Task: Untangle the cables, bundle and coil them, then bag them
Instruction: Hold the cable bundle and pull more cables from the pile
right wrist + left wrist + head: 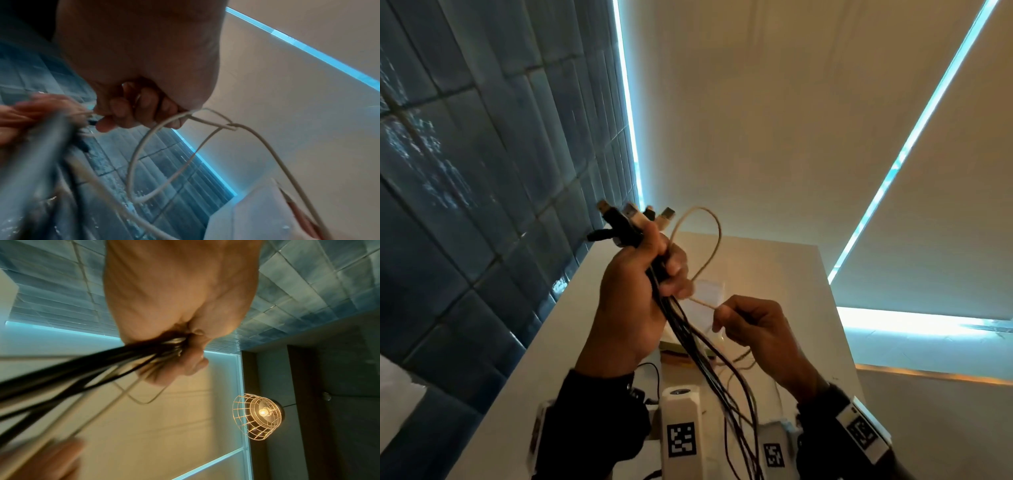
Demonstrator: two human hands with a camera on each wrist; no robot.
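Cable bundle [698, 346] above table [774, 260], left of right hand [753, 329].

No words, brand names or numbers can be read in any view. The only signs to be seen are black-and-white square code markers [681, 439] printed on the white wrist-camera housings [679, 407] in the head view: one on the block beside the left wrist, a second [774, 454] on a lower white block between the wrists, and a third [862, 430] on the band at the right wrist. Their patterns are made of blocky cells, and no letters are carried by them. The third marker appears skewed and blurred, so its pattern can perhaps not be made out fully. In both wrist views nothing printed is shown.
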